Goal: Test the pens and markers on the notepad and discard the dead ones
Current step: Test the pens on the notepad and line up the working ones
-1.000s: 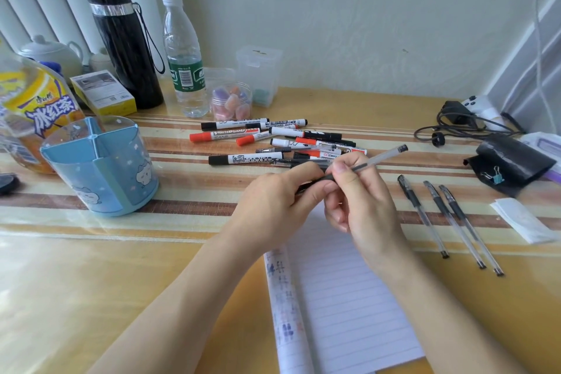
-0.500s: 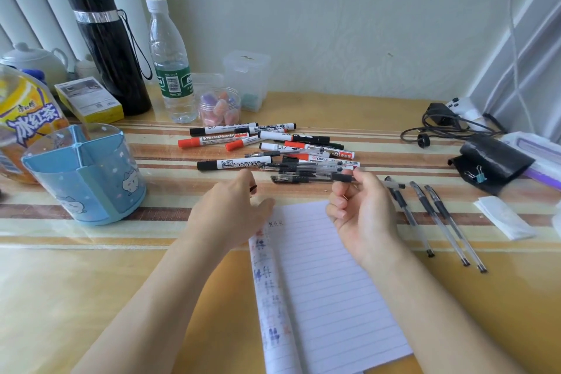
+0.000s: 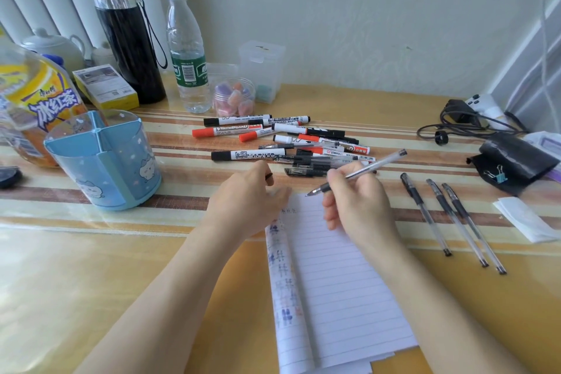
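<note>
A lined notepad (image 3: pixel 340 288) lies in front of me, its earlier pages rolled back at the left with ink scribbles on them. My right hand (image 3: pixel 358 200) holds an uncapped clear gel pen (image 3: pixel 367 168), tip just above the pad's top edge. My left hand (image 3: pixel 246 200) rests at the pad's top left corner, fingers curled around a small black pen cap (image 3: pixel 269 176). A pile of whiteboard markers and pens (image 3: pixel 288 140) lies beyond the hands. Three gel pens (image 3: pixel 449 215) lie apart at the right.
A blue divided pen holder (image 3: pixel 103 161) stands at the left. Behind it are an iced tea bottle (image 3: pixel 33 100), a black flask (image 3: pixel 127 36) and a water bottle (image 3: pixel 188 51). A black pouch (image 3: pixel 513 161), cables (image 3: pixel 461 124) and folded tissue (image 3: pixel 525 218) sit at the right.
The hands pulled the cap off the pen and moved apart. My right hand turned the pen tip down toward the pad's top; my left settled at the pad's corner with the cap.
</note>
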